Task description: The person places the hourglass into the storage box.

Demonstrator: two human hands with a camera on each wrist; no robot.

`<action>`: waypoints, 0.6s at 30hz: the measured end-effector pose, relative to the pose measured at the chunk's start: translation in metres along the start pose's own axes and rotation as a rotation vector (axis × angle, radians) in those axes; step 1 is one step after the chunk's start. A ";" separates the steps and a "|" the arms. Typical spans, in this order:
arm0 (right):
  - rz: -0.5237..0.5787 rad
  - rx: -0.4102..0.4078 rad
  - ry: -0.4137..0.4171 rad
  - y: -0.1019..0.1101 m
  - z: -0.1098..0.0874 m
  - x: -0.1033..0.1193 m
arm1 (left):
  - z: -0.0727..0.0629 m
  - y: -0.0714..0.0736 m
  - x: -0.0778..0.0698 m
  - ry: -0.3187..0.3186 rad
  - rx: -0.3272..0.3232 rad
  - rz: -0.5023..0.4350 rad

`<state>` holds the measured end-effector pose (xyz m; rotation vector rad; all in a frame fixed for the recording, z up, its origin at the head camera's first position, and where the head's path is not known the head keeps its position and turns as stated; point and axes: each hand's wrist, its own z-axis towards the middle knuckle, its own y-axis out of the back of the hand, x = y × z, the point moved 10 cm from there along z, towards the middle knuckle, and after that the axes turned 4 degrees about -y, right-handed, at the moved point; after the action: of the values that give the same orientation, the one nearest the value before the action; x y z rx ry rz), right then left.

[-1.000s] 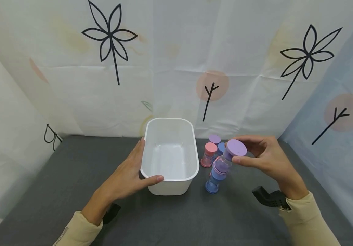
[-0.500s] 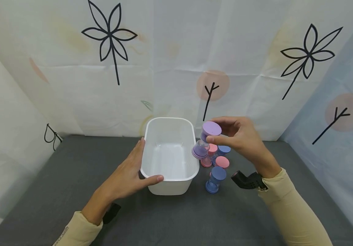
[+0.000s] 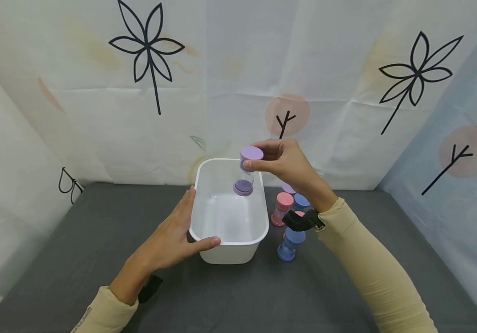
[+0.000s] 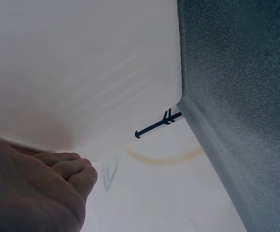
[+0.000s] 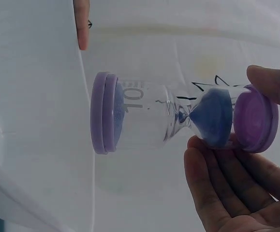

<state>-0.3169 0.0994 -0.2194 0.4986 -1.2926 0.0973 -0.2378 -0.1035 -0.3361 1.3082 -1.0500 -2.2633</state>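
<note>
My right hand (image 3: 286, 162) pinches a purple-capped sand timer (image 3: 244, 178) by its upper end, over the white plastic tub (image 3: 229, 243). In the right wrist view the sand timer (image 5: 144, 116) has clear bulbs with blue-violet sand, and thumb and fingertips hold one cap end. My left hand (image 3: 172, 231) rests against the tub's left side, fingers straight along the outside and thumb across the front rim. The left wrist view has the fingers of the left hand (image 4: 38, 183) flat by the tub wall (image 4: 81, 72). Inside the tub only bare white floor shows.
Right of the tub stand more sand timers: a pink one (image 3: 283, 203), a blue one (image 3: 290, 243) in front, another blue one (image 3: 301, 201) and a purple one (image 3: 287, 188) behind. My right forearm partly covers the group. A patterned cloth wall (image 3: 338, 115) closes off the grey table (image 3: 238, 296).
My right hand has lifted the purple sand timer from the group and carried it left over the tub. The left hand and the tub have stayed in place.
</note>
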 end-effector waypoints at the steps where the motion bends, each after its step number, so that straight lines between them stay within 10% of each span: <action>1: -0.006 -0.002 0.003 -0.002 0.004 -0.001 | 0.000 0.000 0.000 -0.002 -0.001 -0.002; 18: -0.103 -0.032 -0.134 -0.043 0.063 -0.038 | 0.000 0.000 0.001 0.005 0.005 0.005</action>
<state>-0.3692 0.0434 -0.2558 0.5505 -1.3943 -0.0432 -0.2381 -0.1042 -0.3367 1.3113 -1.0562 -2.2537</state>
